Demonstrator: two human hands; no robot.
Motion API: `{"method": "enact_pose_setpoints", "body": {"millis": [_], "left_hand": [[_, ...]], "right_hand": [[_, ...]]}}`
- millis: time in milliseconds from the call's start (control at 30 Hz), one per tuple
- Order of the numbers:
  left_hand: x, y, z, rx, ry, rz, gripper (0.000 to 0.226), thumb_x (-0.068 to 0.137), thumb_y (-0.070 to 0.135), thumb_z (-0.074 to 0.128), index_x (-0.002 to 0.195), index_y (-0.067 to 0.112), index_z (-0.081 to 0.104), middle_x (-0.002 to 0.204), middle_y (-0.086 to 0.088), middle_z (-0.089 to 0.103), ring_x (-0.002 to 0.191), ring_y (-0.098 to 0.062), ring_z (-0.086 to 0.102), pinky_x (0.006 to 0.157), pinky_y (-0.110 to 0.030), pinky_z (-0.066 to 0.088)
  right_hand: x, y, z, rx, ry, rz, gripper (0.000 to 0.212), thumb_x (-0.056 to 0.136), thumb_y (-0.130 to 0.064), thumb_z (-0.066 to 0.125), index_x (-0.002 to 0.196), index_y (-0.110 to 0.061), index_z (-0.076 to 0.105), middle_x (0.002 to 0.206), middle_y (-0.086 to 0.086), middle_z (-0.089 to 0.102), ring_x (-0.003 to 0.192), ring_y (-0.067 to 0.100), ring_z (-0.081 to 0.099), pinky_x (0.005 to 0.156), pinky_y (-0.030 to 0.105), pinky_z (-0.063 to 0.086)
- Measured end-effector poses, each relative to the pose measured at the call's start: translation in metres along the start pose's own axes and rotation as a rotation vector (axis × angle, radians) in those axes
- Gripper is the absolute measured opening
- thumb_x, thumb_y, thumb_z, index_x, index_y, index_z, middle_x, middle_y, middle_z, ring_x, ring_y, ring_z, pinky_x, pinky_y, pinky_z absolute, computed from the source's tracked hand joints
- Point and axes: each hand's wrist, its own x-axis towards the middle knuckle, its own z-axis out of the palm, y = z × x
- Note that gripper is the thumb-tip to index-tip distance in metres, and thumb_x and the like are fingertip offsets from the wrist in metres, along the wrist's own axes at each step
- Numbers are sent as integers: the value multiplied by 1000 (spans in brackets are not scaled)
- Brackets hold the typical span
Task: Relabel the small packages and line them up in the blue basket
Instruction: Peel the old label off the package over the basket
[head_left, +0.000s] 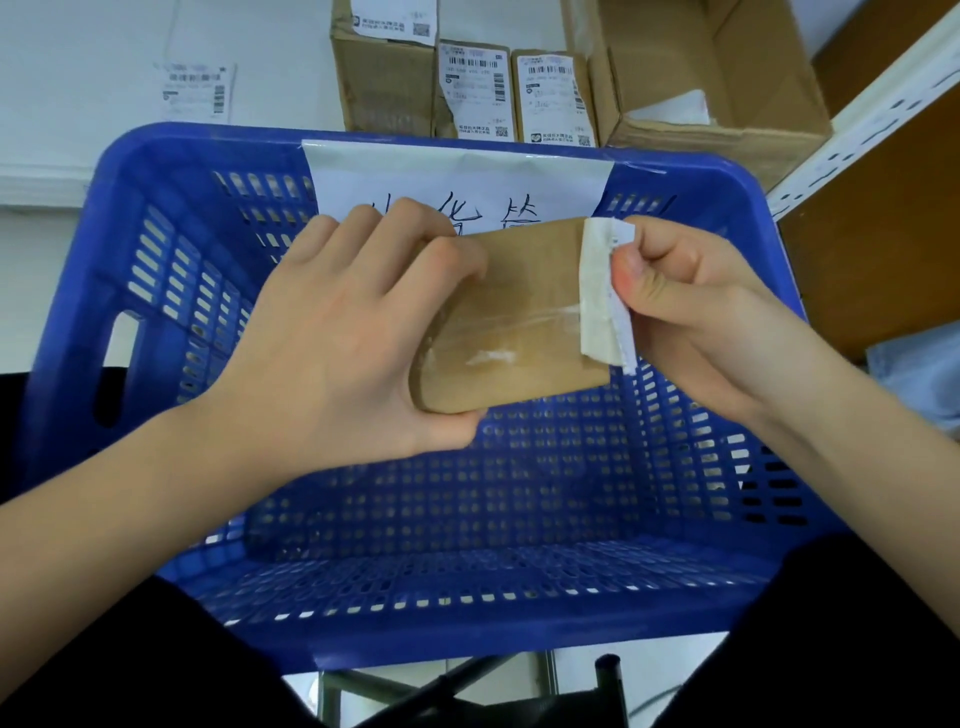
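Brown package (519, 317) (white label (602, 296)), blue basket (467, 597)

Bright, even light; wide-angle bending at edges; slightly soft focus.

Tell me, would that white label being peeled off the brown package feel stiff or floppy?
Probably floppy: the white label curls and creases where the right hand pinches it. Likely clingy too, since its other edge remains stuck to the brown package. It looks thin, so it may tear.

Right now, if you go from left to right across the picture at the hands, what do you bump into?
Basket wall → left hand → brown package → white label → right hand → basket's other wall.
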Motion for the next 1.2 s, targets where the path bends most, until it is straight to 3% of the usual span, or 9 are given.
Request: {"method": "enact_pose_setpoints", "body": {"millis": [167, 267, 367, 500, 600, 733, 933, 1067, 1200], "left_hand": [[-3, -2, -2, 16, 23, 22, 66, 61, 51, 65, 110, 13, 43, 108, -14, 59, 81, -33, 53, 67, -42, 36], [-3, -3, -2, 22, 36, 27, 66, 60, 50, 65, 111, 13, 44, 109, -14, 60, 82, -33, 53, 68, -42, 36], [-1, -7, 1, 50, 27, 31, 65, 60, 49, 65, 111, 12, 44, 108, -15, 60, 81, -34, 54, 67, -42, 36], [1, -8, 9, 116, -20, 52, 69, 59, 49, 65, 113, 11, 45, 110, -15, 60, 80, -32, 52, 68, -39, 33], [3, -5, 15, 141, -45, 30, 68, 57, 49, 63, 111, 11, 45, 106, -14, 60, 78, -32, 53, 67, -39, 34], [5, -3, 14, 149, -55, -42, 65, 56, 50, 58, 108, 11, 50, 102, -13, 59, 74, -31, 51, 65, -39, 31], [5, -2, 12, 177, -89, -105, 68, 53, 52, 56, 106, 9, 55, 100, -13, 57, 73, -31, 50, 65, -39, 34], [5, -1, 13, 172, -88, -110, 69, 50, 50, 64, 105, 8, 56, 99, -13, 57, 72, -31, 51, 65, -37, 33], [7, 1, 12, 168, -69, -116, 67, 52, 50, 60, 105, 10, 53, 99, -13, 57, 72, -30, 50, 65, -36, 32]], "right_hand": [[-1, 3, -1, 41, -22, 26, 69, 79, -34, 61, 113, 22, 41, 106, 24, 48, 94, 35, 45, 78, 34, 43], [-1, 2, -1, 114, -30, 30, 47, 86, -23, 47, 109, 17, 48, 96, 17, 57, 86, 28, 54, 76, 26, 49], [-3, -2, 0, 207, -82, -17, 23, 88, -20, 44, 79, -4, 58, 67, -4, 57, 61, 6, 53, 62, 16, 46], [-5, -3, 3, -198, -24, -51, 24, 86, -22, 65, 89, 2, 61, 74, 5, 64, 68, 20, 55, 62, 20, 45], [-5, -1, 9, -314, -28, -66, 13, 85, -15, 66, 90, -3, 67, 77, -4, 68, 68, 4, 62, 60, 11, 46], [-5, 0, 12, -347, 32, -31, 11, 88, -8, 59, 94, -7, 68, 69, -8, 70, 56, -2, 60, 48, 11, 42], [-1, 4, 15, -354, 40, 17, 16, 92, -7, 55, 95, -14, 70, 80, 1, 74, 67, 13, 61, 53, 17, 46], [2, 6, 17, -420, 65, -53, 15, 94, -7, 54, 99, -11, 67, 73, -6, 70, 61, 1, 60, 54, 17, 47], [4, 8, 21, -401, 176, -105, 10, 89, -8, 62, 97, -8, 68, 79, 14, 69, 54, 7, 58, 47, 19, 47]]}}
